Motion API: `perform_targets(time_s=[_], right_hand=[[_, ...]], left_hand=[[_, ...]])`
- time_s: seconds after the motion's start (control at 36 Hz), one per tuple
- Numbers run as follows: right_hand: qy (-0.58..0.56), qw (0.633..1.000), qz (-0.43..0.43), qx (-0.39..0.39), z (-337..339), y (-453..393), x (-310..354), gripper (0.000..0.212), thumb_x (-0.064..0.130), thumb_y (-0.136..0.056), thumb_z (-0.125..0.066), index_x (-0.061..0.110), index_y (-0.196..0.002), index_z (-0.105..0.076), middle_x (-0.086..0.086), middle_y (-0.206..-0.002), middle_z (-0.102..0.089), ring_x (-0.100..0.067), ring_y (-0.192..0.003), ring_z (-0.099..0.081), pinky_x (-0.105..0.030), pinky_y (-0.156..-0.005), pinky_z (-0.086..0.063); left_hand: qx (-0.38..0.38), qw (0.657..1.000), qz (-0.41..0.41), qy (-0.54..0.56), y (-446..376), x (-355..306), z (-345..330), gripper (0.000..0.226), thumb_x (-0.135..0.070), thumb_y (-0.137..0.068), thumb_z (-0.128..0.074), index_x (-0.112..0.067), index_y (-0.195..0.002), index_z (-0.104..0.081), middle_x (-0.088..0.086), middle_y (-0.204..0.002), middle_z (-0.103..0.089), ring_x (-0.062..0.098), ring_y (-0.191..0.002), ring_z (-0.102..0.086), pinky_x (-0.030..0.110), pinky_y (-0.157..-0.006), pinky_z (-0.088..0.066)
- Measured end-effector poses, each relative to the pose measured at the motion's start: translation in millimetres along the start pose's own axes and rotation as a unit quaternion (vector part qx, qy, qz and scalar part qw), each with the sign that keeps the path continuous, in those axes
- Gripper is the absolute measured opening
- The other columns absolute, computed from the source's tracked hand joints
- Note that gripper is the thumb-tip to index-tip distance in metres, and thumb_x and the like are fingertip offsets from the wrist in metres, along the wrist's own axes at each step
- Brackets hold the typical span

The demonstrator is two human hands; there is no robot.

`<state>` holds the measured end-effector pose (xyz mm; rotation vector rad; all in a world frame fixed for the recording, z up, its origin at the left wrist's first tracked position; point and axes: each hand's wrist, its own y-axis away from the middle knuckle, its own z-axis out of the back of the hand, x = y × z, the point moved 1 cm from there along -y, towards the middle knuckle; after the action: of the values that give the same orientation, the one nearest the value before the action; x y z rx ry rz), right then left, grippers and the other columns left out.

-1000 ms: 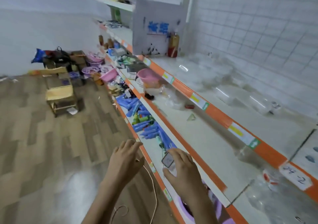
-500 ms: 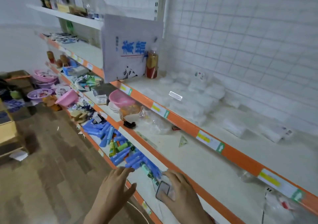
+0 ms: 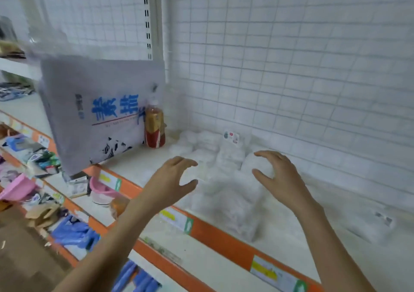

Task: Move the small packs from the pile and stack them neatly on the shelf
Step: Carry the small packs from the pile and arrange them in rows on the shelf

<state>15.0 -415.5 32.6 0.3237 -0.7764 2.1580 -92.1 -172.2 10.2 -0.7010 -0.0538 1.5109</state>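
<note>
Packs [image 3: 226, 193] — a loose heap of small white, clear-wrapped bundles — sit on the upper shelf [image 3: 280, 235], running from the back wire grid toward the orange front lip. Frame is motion-blurred, so I can't count them or read the wrap. One at the back shows a small red-and-white label [image 3: 231, 137]. Another lone pack [image 3: 369, 224] lies well apart to the right.

Both hands hover above the heap, neither touching that I can tell. Left hand [image 3: 170, 179]: fingers spread and curved, thumb apart, holding nothing. Right hand [image 3: 277, 175]: same claw shape, fingers curved over a rounded pack near the top, thumb below, nothing pinched yet.

Handling, my read: light and soft, probably tissue or cotton goods in thin film. Expect them to squash under grip and the film to be slick, so packs may slide off each other when the heap is disturbed. Not fragile, but over-squeezing would deform them and make a stack lean.

Where to take hold — across the short sides of a single top pack, thumb opposite fingers, light pressure. Take from the top of the heap, not the base, or the pile slumps toward the lip.

Nearby: a bottle [image 3: 154, 127] with a red label and a big grey bag [image 3: 96, 112] with blue print stand left of the heap — keep the stack away from them.
</note>
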Motion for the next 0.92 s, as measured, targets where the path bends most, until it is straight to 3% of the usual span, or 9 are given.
perform_targets(time_s=[0.17,0.33,0.56,0.78,0.92], right_hand=[[0.004,0.993,-0.115,0.033,-11,-61,-59,0.046,0.030,-0.087,-0.061,0.022,-0.130,-0.046,-0.001,-0.136,-0.043,-0.019,-0.127,-0.038,-0.032,-0.099,-0.035],[0.044,0.975,-0.167,0.141,-36,-77,-85,0.059,0.039,-0.082,-0.065,0.027,-0.134,-0.041,0.000,-0.144,-0.034,-0.022,-0.133,-0.027,-0.035,-0.107,-0.027],[0.062,0.976,-0.177,0.113,-47,-77,-83,0.062,0.023,-0.078,-0.071,0.025,-0.133,-0.042,-0.004,-0.136,-0.034,-0.022,-0.127,-0.031,-0.029,-0.101,-0.030],[0.053,0.973,-0.215,0.071,-51,-73,-78,0.063,0.022,-0.075,-0.075,0.029,-0.130,-0.046,0.000,-0.131,-0.039,-0.018,-0.124,-0.035,-0.031,-0.101,-0.037],[0.049,0.973,-0.225,0.026,-50,-70,-69,0.053,0.028,-0.074,-0.074,0.028,-0.122,-0.050,0.003,-0.125,-0.045,-0.016,-0.119,-0.041,-0.029,-0.097,-0.039]], left_hand=[[0.050,0.997,-0.024,0.061,-96,8,-29,0.043,-0.033,-0.085,-0.063,-0.024,-0.125,-0.051,-0.008,-0.114,-0.049,0.005,-0.099,-0.047,0.016,-0.084,-0.033],[0.123,0.990,-0.059,0.039,-153,17,-82,0.056,-0.037,-0.085,-0.063,-0.023,-0.134,-0.041,0.003,-0.132,-0.042,0.019,-0.122,-0.041,0.029,-0.098,-0.035],[0.151,0.981,-0.120,0.027,-172,40,-122,0.060,-0.030,-0.081,-0.069,-0.019,-0.133,-0.042,0.009,-0.135,-0.032,0.025,-0.127,-0.031,0.037,-0.100,-0.038],[0.175,0.971,-0.154,0.055,-188,52,-124,0.052,-0.033,-0.080,-0.070,-0.021,-0.126,-0.048,0.004,-0.127,-0.037,0.021,-0.120,-0.031,0.029,-0.099,-0.033],[0.163,0.966,-0.171,0.102,-195,60,-118,0.046,-0.037,-0.082,-0.066,-0.021,-0.123,-0.055,-0.001,-0.124,-0.048,0.018,-0.118,-0.041,0.025,-0.100,-0.033]])
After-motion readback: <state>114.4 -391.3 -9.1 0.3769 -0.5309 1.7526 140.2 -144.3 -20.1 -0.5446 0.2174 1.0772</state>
